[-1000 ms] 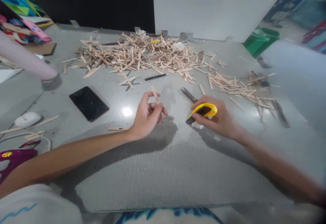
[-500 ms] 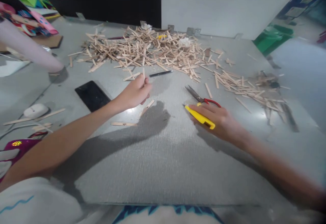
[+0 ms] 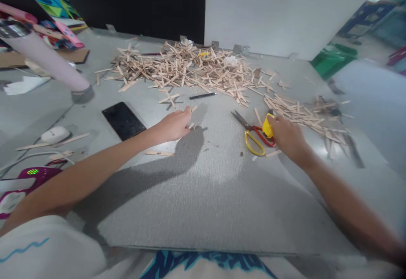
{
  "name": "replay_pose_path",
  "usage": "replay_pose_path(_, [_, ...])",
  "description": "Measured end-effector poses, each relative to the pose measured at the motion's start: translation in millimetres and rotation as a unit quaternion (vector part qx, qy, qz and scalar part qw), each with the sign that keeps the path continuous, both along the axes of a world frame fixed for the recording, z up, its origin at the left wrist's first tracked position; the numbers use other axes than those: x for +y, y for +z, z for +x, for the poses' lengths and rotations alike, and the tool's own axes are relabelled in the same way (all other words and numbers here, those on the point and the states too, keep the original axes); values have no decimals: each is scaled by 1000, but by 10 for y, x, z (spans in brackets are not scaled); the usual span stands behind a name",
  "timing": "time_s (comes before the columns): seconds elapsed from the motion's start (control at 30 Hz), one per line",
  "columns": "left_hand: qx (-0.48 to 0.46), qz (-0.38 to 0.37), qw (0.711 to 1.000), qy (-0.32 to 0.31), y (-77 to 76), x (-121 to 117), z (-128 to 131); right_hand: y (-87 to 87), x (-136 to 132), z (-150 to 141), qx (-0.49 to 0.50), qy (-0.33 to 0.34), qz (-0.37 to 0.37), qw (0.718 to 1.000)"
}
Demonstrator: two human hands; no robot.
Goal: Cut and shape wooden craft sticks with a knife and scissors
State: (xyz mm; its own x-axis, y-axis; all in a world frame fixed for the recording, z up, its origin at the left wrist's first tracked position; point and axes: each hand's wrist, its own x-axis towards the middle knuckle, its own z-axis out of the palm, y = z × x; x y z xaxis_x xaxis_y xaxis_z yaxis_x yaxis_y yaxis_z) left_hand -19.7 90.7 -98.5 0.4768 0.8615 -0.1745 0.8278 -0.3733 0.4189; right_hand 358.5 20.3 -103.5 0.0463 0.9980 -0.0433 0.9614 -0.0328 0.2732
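Note:
My left hand [image 3: 173, 124] reaches forward over the grey table [image 3: 203, 194], its fingers closed on a short wooden stick [image 3: 193, 109] whose tip pokes out in front. My right hand [image 3: 285, 137] is closed around a yellow cutter [image 3: 268, 125]. It rests just right of a pair of scissors [image 3: 253, 134] with one red and one yellow handle, which lie on the table with blades pointing far left. A big heap of wooden sticks [image 3: 190, 67] lies beyond both hands.
A black phone [image 3: 123, 120] lies left of my left hand and a black pen [image 3: 203, 95] beyond it. A smaller stick pile [image 3: 304, 111] is at the right, a pink tube [image 3: 47, 61] and a white mouse [image 3: 55, 134] at the left, a loose stick [image 3: 158, 153] below my wrist.
My left hand has moved forward and lowered with the stick. My right hand has shifted right with the yellow cutter, uncovering the scissors' handles.

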Motion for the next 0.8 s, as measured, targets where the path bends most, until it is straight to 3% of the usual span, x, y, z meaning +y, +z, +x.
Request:
replay_pose_path(0.13, [-103, -32, 994, 5, 85, 2, 46, -27, -143, -287, 122, 62, 69, 988])
replay_pose_path(0.23, [-321, -122, 938, 43, 135, -85, 151, -64, -225, -635, 248, 162, 51, 954])
replay_pose_path(0.3, [-431, -164, 885, 65, 159, -173, 238, -80, -232, -859, 444, 193, 40, 874])
replay_pose_path(0.37, [-465, -167, 867, 66, 174, -256, 314, -72, -203, -1038, 571, 183, 29, 800])
replay_pose_path(0.43, [-475, -154, 864, 61, 178, -311, 364, -38, -153, -1163, 630, 172, 5, 758])
replay_pose_path(0.5, [-478, -143, 864, 59, 179, -333, 384, 4, -105, -1240, 656, 163, -28, 737])
replay_pose_path(0.57, [-470, -148, 868, 59, 195, -333, 381, 33, -73, -1277, 662, 152, -51, 732])
replay_pose_path(0.63, [-438, -150, 884, 68, 249, -330, 361, 43, -58, -1275, 647, 162, -37, 744])
replay_pose_path(0.7, [-397, -132, 904, 88, 345, -328, 325, 42, -69, -1236, 597, 206, 7, 775])
replay_pose_path(0.8, [-385, -99, 910, 119, 502, -307, 236, 50, -190, -1136, 471, 310, 21, 826])
